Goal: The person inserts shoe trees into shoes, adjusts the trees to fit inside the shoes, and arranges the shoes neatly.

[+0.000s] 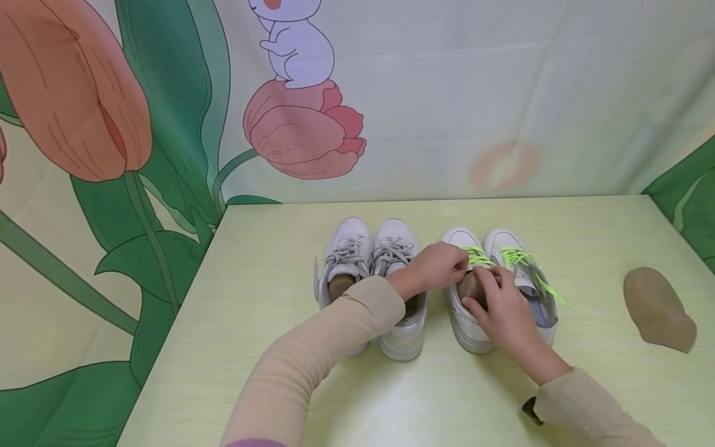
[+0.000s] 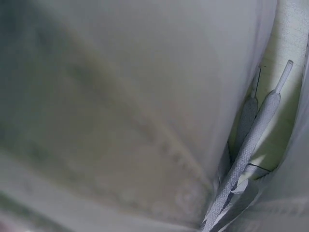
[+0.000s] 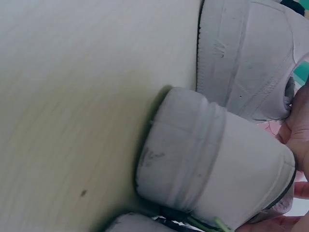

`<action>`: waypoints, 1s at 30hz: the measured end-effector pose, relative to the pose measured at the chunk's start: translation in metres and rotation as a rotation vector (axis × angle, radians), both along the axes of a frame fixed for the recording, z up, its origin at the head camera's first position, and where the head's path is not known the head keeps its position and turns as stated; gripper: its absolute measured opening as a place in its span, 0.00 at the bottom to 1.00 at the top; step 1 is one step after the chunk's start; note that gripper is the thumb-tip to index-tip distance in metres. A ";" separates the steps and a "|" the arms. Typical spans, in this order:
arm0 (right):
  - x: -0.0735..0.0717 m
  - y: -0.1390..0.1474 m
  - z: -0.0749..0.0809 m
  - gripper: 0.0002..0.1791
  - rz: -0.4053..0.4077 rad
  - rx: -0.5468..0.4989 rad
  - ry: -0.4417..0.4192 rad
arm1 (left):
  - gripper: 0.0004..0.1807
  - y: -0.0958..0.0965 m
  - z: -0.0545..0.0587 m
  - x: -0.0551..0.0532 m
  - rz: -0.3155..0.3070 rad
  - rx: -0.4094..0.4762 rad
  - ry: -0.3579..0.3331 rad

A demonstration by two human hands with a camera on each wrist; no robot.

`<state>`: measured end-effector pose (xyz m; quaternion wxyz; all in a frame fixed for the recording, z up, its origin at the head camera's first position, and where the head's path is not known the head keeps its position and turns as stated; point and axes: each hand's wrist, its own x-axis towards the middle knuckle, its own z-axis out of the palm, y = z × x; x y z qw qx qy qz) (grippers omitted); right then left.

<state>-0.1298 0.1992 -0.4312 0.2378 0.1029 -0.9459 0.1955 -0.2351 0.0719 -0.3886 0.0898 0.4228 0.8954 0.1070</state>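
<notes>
A white shoe with neon green laces (image 1: 467, 324) stands on the table, the left one of its pair. Inside its opening sits a brown shoe insert (image 1: 472, 288). My right hand (image 1: 505, 310) reaches in from the heel side, thumb and fingers about the insert. From the left, my left hand (image 1: 438, 266) pinches the shoe's tongue, fingers curled just below the green laces. In the right wrist view, the white heel (image 3: 193, 154) stands close to the edge of my right hand (image 3: 301, 135). Blurred shoe surface (image 2: 145, 96) fills most of the left wrist view.
Beside it is the other green-laced shoe (image 1: 544, 310). A pair with grey laces, including a left shoe (image 1: 353, 233), stands under my left forearm, with brown inserts inside. Another brown shoe insert (image 1: 658, 307) lies at the right. A small black object (image 1: 532, 411) is by my right sleeve.
</notes>
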 end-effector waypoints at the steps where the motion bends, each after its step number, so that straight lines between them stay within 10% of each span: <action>1: 0.000 0.000 0.000 0.29 -0.005 -0.003 0.001 | 0.04 0.000 0.000 0.000 0.001 -0.002 -0.001; 16: 0.003 -0.005 0.012 0.28 -0.124 -0.026 -0.182 | 0.04 -0.001 -0.001 0.001 0.014 0.003 -0.032; 30: -0.001 -0.012 0.007 0.27 -0.154 0.006 -0.091 | 0.05 0.000 0.001 0.000 0.018 0.013 -0.011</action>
